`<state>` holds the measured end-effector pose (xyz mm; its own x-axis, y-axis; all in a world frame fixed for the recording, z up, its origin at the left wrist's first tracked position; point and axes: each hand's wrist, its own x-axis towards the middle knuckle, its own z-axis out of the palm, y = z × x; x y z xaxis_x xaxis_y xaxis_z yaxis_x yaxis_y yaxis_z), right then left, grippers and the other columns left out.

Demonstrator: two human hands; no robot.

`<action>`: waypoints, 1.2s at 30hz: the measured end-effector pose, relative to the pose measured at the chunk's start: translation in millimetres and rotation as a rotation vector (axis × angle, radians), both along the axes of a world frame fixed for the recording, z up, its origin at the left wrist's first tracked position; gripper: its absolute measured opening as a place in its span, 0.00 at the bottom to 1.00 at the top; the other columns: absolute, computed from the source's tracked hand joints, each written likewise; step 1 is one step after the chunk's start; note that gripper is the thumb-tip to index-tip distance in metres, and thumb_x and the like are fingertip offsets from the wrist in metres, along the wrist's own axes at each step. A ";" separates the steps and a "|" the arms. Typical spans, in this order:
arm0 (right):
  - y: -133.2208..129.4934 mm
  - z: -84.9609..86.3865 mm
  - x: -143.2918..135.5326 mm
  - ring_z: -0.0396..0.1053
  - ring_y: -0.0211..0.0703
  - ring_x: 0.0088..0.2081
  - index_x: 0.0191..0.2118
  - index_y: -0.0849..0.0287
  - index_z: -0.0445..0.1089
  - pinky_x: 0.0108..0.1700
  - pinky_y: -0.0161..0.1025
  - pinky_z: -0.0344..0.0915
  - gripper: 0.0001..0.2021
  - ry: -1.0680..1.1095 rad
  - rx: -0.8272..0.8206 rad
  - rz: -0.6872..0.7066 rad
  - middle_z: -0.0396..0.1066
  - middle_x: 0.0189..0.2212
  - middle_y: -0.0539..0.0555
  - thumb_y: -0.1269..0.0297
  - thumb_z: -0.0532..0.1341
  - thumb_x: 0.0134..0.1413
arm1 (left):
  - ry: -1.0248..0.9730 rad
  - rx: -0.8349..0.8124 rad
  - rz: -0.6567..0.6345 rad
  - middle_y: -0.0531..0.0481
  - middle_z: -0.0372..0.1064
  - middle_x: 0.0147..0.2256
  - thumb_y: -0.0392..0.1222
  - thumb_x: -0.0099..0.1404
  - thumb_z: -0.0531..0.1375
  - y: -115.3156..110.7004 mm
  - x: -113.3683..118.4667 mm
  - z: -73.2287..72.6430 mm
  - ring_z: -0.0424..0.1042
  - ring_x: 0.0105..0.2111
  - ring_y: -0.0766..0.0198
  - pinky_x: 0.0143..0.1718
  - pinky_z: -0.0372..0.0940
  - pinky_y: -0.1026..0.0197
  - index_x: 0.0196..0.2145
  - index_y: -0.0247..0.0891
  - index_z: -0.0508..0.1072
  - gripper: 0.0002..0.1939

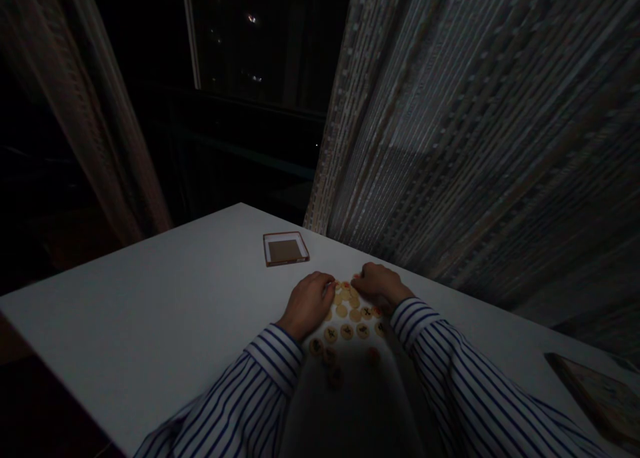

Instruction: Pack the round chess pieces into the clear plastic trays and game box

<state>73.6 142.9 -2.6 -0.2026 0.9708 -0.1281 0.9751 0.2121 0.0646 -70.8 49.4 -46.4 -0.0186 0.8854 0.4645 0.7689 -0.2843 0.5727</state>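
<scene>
Round pale-wood xiangqi pieces (347,331) lie spread on the white table between my forearms, several with dark characters facing up and others blank side up. A cluster of blank pieces (341,309) sits between my two hands. My left hand (307,305) rests at the left of this cluster, fingers curled together at its far edge; what they hold, if anything, is hidden. Across from it, my right hand (380,283) has its fingers bent down and closed around a piece with a red mark (356,277). Nearer my body, a few pieces (335,377) lie in deep shadow.
An open shallow box (286,249) with a brown rim stands beyond my left hand. A flat framed board or case (600,395) lies at the table's right. Curtains (425,111) hang along the far right edge. The white table's (150,298) corner points toward a dark window.
</scene>
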 end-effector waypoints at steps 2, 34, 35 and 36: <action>0.2 -0.1 -0.8 0.67 0.54 0.42 0.43 0.62 0.67 0.36 0.43 0.62 0.22 -0.012 -0.006 -0.002 0.70 0.41 0.64 0.53 0.53 0.45 | -0.005 -0.002 0.003 0.47 0.70 0.35 0.39 0.62 0.49 0.1 0.2 0.3 0.68 0.37 0.61 0.40 0.61 0.60 0.36 0.36 0.70 0.12; -5.1 18.6 14.8 0.68 0.41 0.28 0.32 0.62 0.68 0.27 0.33 0.59 0.12 0.340 -0.103 0.069 0.71 0.26 0.55 0.59 0.59 0.42 | -0.030 0.048 0.002 0.46 0.70 0.36 0.40 0.62 0.50 -0.4 0.1 0.7 0.68 0.37 0.61 0.41 0.62 0.60 0.39 0.35 0.69 0.12; -7.1 18.7 16.1 0.67 0.39 0.26 0.32 0.62 0.67 0.25 0.32 0.58 0.12 0.388 -0.122 0.078 0.71 0.25 0.54 0.59 0.58 0.43 | -0.033 0.049 0.003 0.46 0.70 0.36 0.40 0.61 0.50 -0.6 0.2 1.0 0.68 0.37 0.61 0.41 0.62 0.60 0.39 0.35 0.69 0.12; -9.6 19.0 17.3 0.66 0.37 0.23 0.33 0.62 0.66 0.24 0.31 0.58 0.12 0.435 -0.142 0.088 0.70 0.24 0.52 0.58 0.58 0.44 | -0.036 0.049 0.003 0.47 0.70 0.37 0.40 0.61 0.50 -0.8 0.2 1.2 0.68 0.37 0.61 0.41 0.62 0.60 0.39 0.36 0.69 0.11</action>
<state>90.9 133.4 16.4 -0.3476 0.9266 -0.1437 0.8831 0.2720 -0.3823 -70.6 48.6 -45.1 -0.0386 0.8615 0.5063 0.7490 -0.3104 0.5853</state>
